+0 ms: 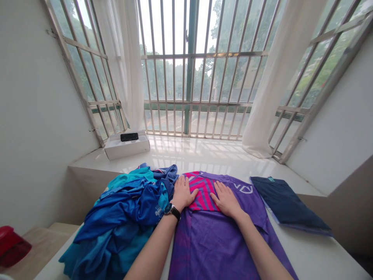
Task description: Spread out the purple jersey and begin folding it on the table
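A purple shirt (212, 237) with a pink striped chest panel lies spread on the white table (314, 252) in front of me. My left hand (183, 192), with a black watch on its wrist, rests flat on the panel's left side, fingers stretched out. My right hand (225, 199) lies flat on the panel's right side, fingers together and extended. Neither hand holds anything. Close to my left forearm sits a heap of blue and teal clothes (122, 217).
A folded dark navy garment (287, 204) lies on the table at the right. On the white window ledge (204, 153) stands a white box (127, 146) with a black device on top. Barred windows and white curtains are behind. A red object (11, 245) sits low left.
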Demonstrator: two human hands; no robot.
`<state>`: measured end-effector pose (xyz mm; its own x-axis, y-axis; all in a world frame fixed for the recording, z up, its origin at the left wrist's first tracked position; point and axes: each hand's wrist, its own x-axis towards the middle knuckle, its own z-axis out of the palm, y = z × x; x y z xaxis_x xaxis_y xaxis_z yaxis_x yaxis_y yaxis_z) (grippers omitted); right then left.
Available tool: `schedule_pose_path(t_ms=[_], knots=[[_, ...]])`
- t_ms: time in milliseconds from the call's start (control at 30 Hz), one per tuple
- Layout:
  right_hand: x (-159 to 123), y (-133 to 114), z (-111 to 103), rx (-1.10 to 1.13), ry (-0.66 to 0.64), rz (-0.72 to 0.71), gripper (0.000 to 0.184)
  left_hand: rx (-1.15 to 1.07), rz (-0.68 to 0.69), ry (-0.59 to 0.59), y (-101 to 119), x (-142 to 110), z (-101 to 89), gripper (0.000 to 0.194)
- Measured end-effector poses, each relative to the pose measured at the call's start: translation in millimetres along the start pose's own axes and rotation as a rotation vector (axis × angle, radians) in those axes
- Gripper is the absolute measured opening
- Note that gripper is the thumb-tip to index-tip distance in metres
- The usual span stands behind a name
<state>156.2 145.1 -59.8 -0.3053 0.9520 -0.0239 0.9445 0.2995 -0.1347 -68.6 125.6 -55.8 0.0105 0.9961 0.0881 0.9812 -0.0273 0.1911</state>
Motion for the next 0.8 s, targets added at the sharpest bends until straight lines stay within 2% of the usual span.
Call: schedule_pose_path(t_ms=[467,533,667,800], knots=[[0.2,0.7,1.2,0.003,0.002,0.003,0.073,-0.015,-0.037,0.006,1.9,-1.9,-2.6,0.092],[-0.4,-0.4,-0.2,-0.002,0.000,0.006,0.072,-0.024,-0.044,-0.012,1.9,-0.9,-5.5,0.093],[-1.3,-1.5,-2.5,-0.004,-0.011,0.011,0.073,-0.056,-0.068,-0.126,2.5,3.8,-15.4,0.097],[-1.8,-1.4,-4.0,-0.001,-0.015,0.009,0.073,-0.057,-0.078,-0.082,5.4,7.6,-23.8,0.091]])
